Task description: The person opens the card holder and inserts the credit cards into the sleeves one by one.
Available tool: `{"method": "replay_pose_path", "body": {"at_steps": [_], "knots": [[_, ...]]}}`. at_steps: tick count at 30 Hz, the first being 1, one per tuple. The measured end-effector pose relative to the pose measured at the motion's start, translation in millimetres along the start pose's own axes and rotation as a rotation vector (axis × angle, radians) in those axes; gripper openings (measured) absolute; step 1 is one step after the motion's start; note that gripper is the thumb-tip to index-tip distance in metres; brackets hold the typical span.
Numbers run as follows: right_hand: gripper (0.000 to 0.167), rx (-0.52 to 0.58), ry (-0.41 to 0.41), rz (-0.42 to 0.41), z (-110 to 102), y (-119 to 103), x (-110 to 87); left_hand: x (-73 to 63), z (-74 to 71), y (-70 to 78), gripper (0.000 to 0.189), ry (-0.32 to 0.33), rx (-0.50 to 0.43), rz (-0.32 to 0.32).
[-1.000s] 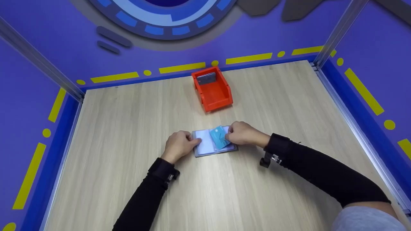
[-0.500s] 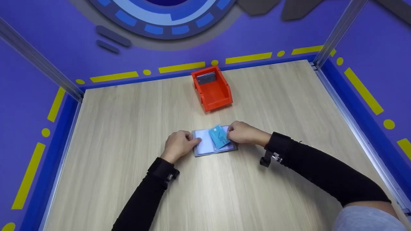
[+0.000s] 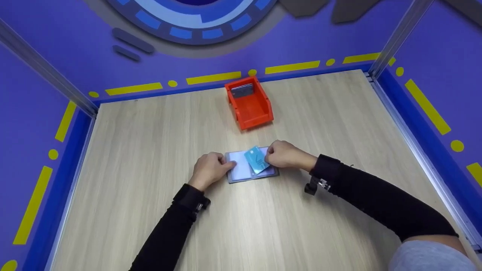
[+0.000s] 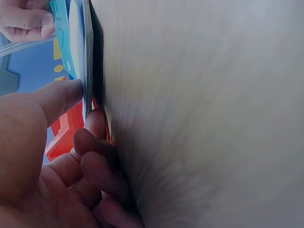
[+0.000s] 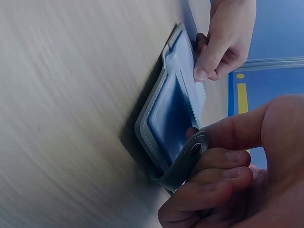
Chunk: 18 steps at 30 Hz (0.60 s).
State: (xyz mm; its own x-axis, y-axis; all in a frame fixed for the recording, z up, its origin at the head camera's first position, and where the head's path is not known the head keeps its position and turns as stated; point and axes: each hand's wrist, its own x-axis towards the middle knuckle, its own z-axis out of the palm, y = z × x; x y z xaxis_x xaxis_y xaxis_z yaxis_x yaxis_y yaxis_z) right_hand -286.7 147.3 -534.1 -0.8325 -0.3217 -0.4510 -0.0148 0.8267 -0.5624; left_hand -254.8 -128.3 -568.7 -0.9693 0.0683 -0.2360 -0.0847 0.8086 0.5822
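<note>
An opened card holder [image 3: 239,168] with a grey stitched cover and clear sleeves lies on the table. Its left edge is pinched by my left hand [image 3: 211,169], thumb on top and index finger under the cover in the left wrist view. Between thumb and finger, my right hand [image 3: 284,153] holds a light blue card [image 3: 256,160] with VIP printed on it. The card slants over the right page; whether any part sits inside a sleeve I cannot tell. Beside the right fingers, a strap [image 5: 183,164] with a metal snap stands up in the right wrist view.
Behind the card holder stands a red open-fronted bin [image 3: 250,107], with dark flat cards [image 3: 242,91] leaning at its back. Blue-purple panels wall the wooden table [image 3: 158,143] at the back and both sides.
The blue card has shifted slightly left and up, and its face has tilted a little in the right hand. The left hand and card holder stay in place.
</note>
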Motion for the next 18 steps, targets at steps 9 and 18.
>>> {"method": "replay_pose_path", "body": {"at_steps": [9, 18], "knots": [[0.021, -0.010, -0.005, -0.025, 2.6, -2.9, 1.1, -1.0, -0.4, 0.3, 0.042, 0.012, 0.001, 0.022], [0.032, -0.003, -0.003, -0.045, 7.1, -7.6, 4.0, -0.6, 0.1, -1.1, 0.042, 0.019, 0.003, 0.024]]}}
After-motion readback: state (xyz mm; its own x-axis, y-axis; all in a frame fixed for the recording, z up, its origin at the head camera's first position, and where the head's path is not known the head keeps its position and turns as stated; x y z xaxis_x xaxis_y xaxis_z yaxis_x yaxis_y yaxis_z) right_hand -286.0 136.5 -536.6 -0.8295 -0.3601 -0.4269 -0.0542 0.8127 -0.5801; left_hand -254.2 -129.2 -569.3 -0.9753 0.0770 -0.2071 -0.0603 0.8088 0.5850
